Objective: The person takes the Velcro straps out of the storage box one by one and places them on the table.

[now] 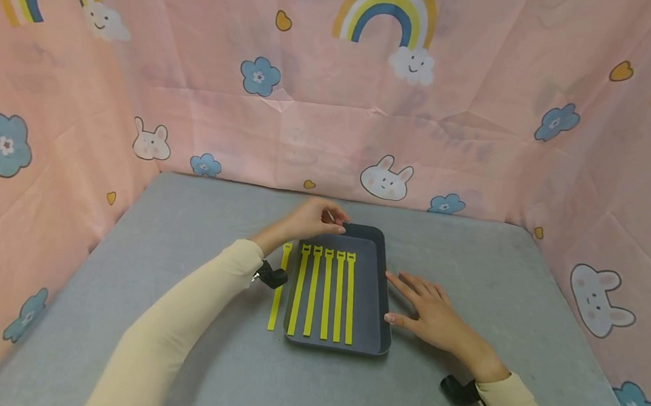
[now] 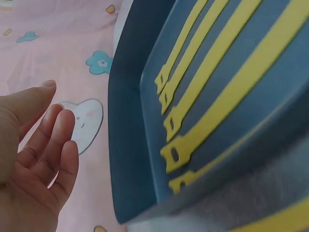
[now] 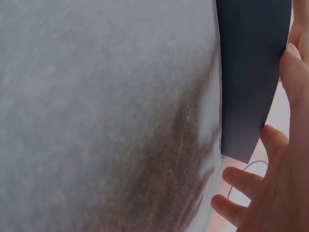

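Note:
A dark grey rectangular tray (image 1: 370, 302) lies on the table, with several yellow strap-like cable ties (image 1: 327, 292) side by side in it, their slotted heads at the far end. One more yellow cable tie (image 1: 276, 298) lies outside, along the tray's left side. My left hand (image 1: 314, 219) hovers at the far left corner of the tray. Its fingers bend loosely around nothing, apart from the tray wall (image 2: 128, 140) in the left wrist view. At the tray's right side, my right hand (image 1: 430, 313) has its fingers spread, with fingertips touching the wall (image 3: 251, 72).
A grey cloth covers the table (image 1: 502, 293). Pink printed curtains (image 1: 319, 132) stand behind it and along both sides. Each wrist carries a small black camera, one by the left sleeve (image 1: 228, 272) and one by the right sleeve (image 1: 508, 399).

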